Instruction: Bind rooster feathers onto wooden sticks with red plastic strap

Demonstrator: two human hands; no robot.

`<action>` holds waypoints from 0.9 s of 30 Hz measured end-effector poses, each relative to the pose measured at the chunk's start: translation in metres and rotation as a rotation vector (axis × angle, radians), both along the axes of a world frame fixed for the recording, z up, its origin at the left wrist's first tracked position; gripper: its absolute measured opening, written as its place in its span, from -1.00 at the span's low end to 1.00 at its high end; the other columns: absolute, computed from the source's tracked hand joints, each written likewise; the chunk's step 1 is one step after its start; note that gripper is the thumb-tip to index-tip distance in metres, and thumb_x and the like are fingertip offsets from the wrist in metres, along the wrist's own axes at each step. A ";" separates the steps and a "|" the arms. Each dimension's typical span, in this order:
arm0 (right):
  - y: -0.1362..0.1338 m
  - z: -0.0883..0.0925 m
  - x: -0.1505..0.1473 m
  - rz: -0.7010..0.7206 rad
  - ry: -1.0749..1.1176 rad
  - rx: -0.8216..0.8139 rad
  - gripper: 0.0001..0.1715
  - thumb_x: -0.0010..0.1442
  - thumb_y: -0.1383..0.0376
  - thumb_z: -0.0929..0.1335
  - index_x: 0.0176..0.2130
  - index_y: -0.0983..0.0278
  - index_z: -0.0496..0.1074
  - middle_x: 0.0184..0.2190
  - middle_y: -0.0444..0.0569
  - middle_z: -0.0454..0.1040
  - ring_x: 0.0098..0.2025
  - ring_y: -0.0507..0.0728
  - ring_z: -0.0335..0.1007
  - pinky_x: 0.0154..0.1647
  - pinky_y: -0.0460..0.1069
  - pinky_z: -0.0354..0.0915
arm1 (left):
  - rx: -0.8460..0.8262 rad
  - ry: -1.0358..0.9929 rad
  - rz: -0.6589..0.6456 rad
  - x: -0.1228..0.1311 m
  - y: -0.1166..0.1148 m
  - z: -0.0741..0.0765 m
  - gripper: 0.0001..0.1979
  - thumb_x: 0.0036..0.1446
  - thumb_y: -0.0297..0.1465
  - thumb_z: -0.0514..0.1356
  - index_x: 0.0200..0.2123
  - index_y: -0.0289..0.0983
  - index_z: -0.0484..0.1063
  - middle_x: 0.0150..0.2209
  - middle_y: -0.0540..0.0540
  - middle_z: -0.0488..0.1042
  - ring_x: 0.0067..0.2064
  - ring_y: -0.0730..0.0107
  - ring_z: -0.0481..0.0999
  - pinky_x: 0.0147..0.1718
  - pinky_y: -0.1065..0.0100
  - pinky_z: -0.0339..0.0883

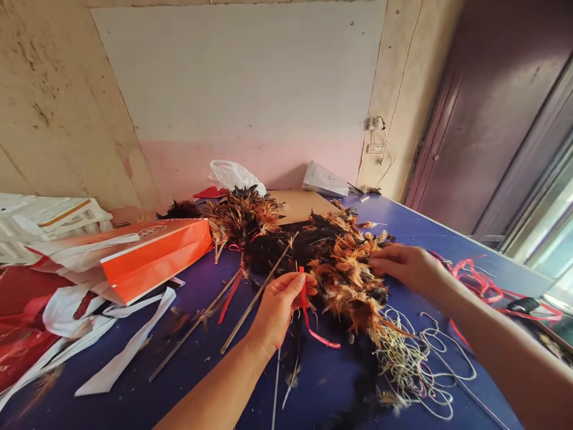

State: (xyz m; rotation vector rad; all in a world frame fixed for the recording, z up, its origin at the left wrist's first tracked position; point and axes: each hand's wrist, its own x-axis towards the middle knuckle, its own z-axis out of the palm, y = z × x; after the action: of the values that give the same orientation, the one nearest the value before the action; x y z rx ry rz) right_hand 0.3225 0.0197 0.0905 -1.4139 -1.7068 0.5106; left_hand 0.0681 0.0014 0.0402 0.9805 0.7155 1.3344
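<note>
Near the middle of the table, my left hand (286, 295) is closed in a pinch on a red ribbon (308, 322), whose loose end hangs down and curls to the right. Thin quill tips show by its fingertips. My right hand (400, 266) reaches in from the right with fingers pressed together at the edge of a pile of brown and black feathers (344, 257); what its fingertips hold, if anything, is hidden. A tied feather bunch (244, 215) lies behind on the left. Thin sticks (259, 292) rest left of my left hand.
Tangled pale string (405, 358) lies in front of the right forearm, and red ribbon (477, 280) is heaped beyond it. An orange paper bag (156, 257) and white strips (129, 346) cover the left. Cardboard (302, 206) and a plastic bag (237, 175) are at the back.
</note>
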 end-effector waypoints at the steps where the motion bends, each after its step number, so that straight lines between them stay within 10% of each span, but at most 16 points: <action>1: -0.005 0.001 -0.024 0.112 0.001 -0.041 -0.73 -0.04 0.09 0.39 -0.43 0.23 0.53 -0.55 -0.07 0.48 -0.49 0.10 0.35 -0.45 -0.02 0.25 | 0.001 -0.001 0.025 0.000 0.000 0.000 -0.79 -0.08 -0.28 0.30 -0.40 -0.31 0.55 -0.40 -0.11 0.54 -0.38 0.42 0.47 -0.45 0.47 0.27; 8: -0.020 -0.022 -0.118 0.410 0.187 -0.287 -0.75 -0.04 0.14 0.40 -0.38 0.26 0.45 -0.61 -0.15 0.41 -0.61 0.00 0.28 -0.63 -0.12 0.13 | 0.029 -0.005 0.133 -0.003 0.005 0.000 -0.81 -0.13 -0.31 0.34 -0.39 -0.26 0.58 -0.56 0.02 0.47 -0.49 0.53 0.37 -0.46 0.48 0.22; 27: -0.014 -0.045 -0.107 0.407 0.685 -0.460 -0.64 -0.04 0.07 0.40 -0.49 0.31 0.31 -0.73 -0.24 0.26 -0.69 -0.10 0.08 -0.67 -0.16 -0.03 | -0.070 0.108 -0.078 -0.002 -0.002 0.001 -0.78 -0.15 -0.37 0.34 -0.36 -0.33 0.52 -0.57 0.00 0.43 -0.56 0.59 0.28 -0.58 0.52 0.06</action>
State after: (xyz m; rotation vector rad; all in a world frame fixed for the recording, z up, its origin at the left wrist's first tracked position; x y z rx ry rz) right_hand 0.2159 0.0058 0.0459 -0.9897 -1.3357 1.4990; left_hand 0.0661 -0.0002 0.0414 1.0200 0.7932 1.1882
